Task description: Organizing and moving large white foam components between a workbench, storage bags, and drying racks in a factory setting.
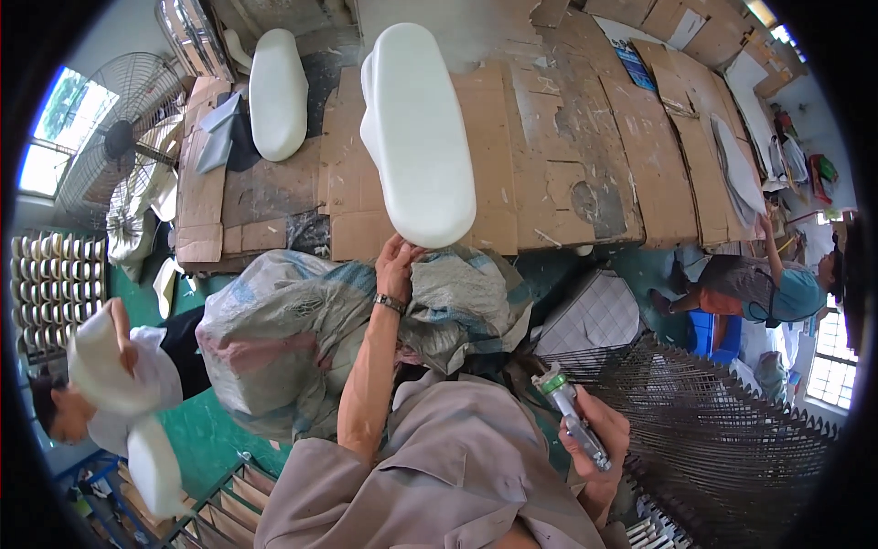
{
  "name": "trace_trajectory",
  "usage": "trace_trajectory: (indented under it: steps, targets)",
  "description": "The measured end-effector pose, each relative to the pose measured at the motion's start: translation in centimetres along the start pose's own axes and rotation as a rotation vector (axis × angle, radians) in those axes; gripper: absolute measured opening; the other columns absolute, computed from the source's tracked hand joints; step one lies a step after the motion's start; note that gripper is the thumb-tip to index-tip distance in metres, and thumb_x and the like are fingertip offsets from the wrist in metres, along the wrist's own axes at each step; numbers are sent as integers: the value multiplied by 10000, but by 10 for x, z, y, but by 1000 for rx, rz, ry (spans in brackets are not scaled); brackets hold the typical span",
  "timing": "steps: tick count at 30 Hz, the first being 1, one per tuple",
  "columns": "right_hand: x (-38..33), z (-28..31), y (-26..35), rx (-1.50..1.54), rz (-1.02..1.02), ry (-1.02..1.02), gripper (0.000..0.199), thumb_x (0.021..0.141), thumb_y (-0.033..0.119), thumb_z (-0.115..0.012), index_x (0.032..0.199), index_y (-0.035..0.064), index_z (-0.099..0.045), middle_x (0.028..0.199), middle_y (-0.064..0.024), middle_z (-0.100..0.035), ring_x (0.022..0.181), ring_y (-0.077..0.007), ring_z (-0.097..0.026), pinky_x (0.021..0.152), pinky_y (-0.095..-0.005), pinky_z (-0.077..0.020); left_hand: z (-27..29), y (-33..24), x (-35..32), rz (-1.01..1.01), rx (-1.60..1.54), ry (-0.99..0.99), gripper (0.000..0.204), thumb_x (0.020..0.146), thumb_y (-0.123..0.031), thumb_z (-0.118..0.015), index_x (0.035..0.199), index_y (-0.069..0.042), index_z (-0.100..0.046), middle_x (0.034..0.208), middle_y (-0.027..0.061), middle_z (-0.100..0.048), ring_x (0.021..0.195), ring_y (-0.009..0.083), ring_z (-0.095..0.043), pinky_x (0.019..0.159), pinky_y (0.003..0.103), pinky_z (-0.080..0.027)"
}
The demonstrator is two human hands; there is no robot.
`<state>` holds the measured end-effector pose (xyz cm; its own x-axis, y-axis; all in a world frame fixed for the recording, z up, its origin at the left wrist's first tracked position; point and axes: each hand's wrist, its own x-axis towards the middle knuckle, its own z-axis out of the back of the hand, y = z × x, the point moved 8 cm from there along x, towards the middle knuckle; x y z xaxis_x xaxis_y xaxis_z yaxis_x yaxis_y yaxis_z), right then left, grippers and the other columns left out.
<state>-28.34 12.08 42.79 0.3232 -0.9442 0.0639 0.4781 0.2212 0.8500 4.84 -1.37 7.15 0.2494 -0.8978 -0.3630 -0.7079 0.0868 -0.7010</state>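
A long white foam pad [422,137] with rounded ends extends over the cardboard-covered table [567,137] in front of me. At its near end, my left hand [399,271] grips the edge, fingers partly hidden by the pad. A wavy lower layer juts out along the pad's left side. Low on the right, away from the table, my right hand [596,437] is wrapped around a silver spray gun [578,419] with a green collar. The gun's front end tips up and to the left.
Another white pad [279,96] lies farther left beside grey cloth pieces [219,133]. Woven sacks [274,339] bulge below the table edge. A dark ribbed stack [732,439] stands at right. One person [137,357] handles white pads at left; another [777,284] works at the table's right end.
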Motion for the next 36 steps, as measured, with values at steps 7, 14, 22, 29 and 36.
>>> trace_trajectory:
  steps: [7,14,22,29,36]
  targets:
    - [-9,5,-7,-26,-36,-18,507,846,116,-737,1293,-91,-618,842,-125,-692,725,-187,-672,688,-291,-531,-1,1,-3,15,56,-31,396,1025,-78,-567,1388,49,-475,1240,155,-653,1040,251,-680,966,399,-553]
    - [-18,6,-14,35,-168,14,544,835,143,-758,1306,-87,-613,868,-131,-696,729,-183,-674,702,-287,-523,-1,1,-2,-12,-21,13,430,968,10,-593,1383,40,-483,1231,162,-663,1046,250,-678,939,410,-573]
    - [-15,19,-26,-67,-250,-113,565,865,217,-759,1309,-98,-608,846,-105,-695,700,-149,-646,677,-262,-515,-4,-1,2,25,-21,-18,475,911,76,-619,1368,36,-498,1217,164,-669,1060,260,-678,920,390,-583]
    - [23,15,-16,-16,-101,-236,592,918,240,-735,1360,-112,-561,833,-83,-675,691,-127,-616,657,-266,-506,-13,-7,2,51,-26,30,482,867,60,-691,1318,52,-520,1168,147,-684,1071,242,-672,942,377,-570]
    - [50,11,4,61,-18,-335,555,887,206,-754,1315,-110,-598,848,-130,-712,719,-185,-692,697,-296,-560,-20,-3,11,100,-7,18,455,877,-65,-774,1269,14,-555,1061,81,-701,848,151,-658,753,285,-539]
